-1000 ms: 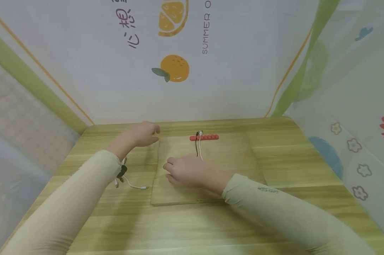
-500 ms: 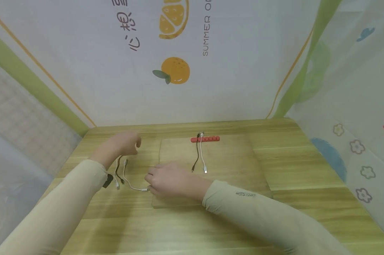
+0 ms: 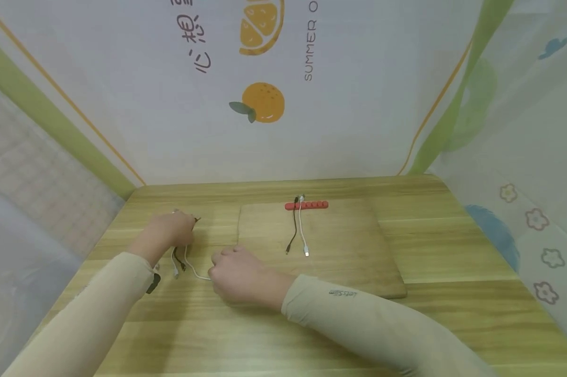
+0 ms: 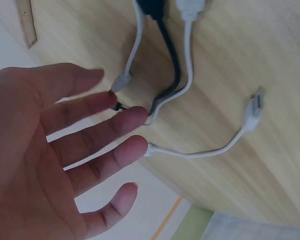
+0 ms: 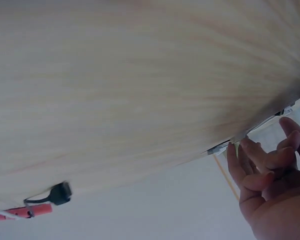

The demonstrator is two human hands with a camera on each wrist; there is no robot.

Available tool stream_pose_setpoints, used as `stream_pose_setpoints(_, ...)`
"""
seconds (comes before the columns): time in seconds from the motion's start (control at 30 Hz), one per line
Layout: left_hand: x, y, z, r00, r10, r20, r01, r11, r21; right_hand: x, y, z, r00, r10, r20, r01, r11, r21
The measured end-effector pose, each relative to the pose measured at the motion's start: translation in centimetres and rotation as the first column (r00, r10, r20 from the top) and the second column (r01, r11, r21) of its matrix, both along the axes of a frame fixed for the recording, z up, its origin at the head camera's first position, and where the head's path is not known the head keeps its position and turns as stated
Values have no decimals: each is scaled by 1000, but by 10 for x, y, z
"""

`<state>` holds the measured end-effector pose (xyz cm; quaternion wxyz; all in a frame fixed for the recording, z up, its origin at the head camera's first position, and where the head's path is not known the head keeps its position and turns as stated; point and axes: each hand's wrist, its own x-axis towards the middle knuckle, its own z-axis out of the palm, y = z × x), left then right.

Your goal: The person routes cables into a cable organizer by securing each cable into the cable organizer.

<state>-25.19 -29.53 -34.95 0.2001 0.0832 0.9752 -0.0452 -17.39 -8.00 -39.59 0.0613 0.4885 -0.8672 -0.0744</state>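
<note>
My right hand (image 3: 238,275) is at the board's left edge, its curled fingers pinching the near end of a white USB cable (image 3: 196,272). In the right wrist view, a grey plug (image 5: 220,147) shows at the fingertips. My left hand (image 3: 172,230) hovers over the cables at the left, with loosely spread fingers (image 4: 97,135). In the left wrist view, the white cable's far plug (image 4: 121,82) lies close to thumb and index finger; contact is unclear. Beyond are a black cable (image 4: 171,55) and another white cable (image 4: 190,55).
A red cable holder (image 3: 317,204) sits at the back of a wooden board (image 3: 349,251). A black cable (image 3: 295,228) and a white cable (image 3: 303,230) are in its left slots, their lower ends lying on the board. A printed curtain (image 3: 340,131) stands behind the table.
My left hand has moved left and down over the loose cables. My right hand has moved left off the board's middle and taken the near end of the white cable.
</note>
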Motion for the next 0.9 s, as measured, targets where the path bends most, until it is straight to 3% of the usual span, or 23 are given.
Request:
stream_pose_setpoints(0.17,2,-2,-2,999,33,12,-33,997,76,5,-8,1,999,-39,21,37,997,72)
stream_pose_setpoints(0.4,5,-4,-8,999,41,23,-46,968,246,8,-11,-1,999,-40,-7,40,996,76)
stream_pose_setpoints(0.63,6,-3,-10,1000,8,10,-11,959,284,13,-11,4,999,-41,0,40,995,96)
stream_pose_setpoints(0.9,3,-3,1,997,-25,-70,46,952,304,16,-10,5,999,-32,-20,34,995,99)
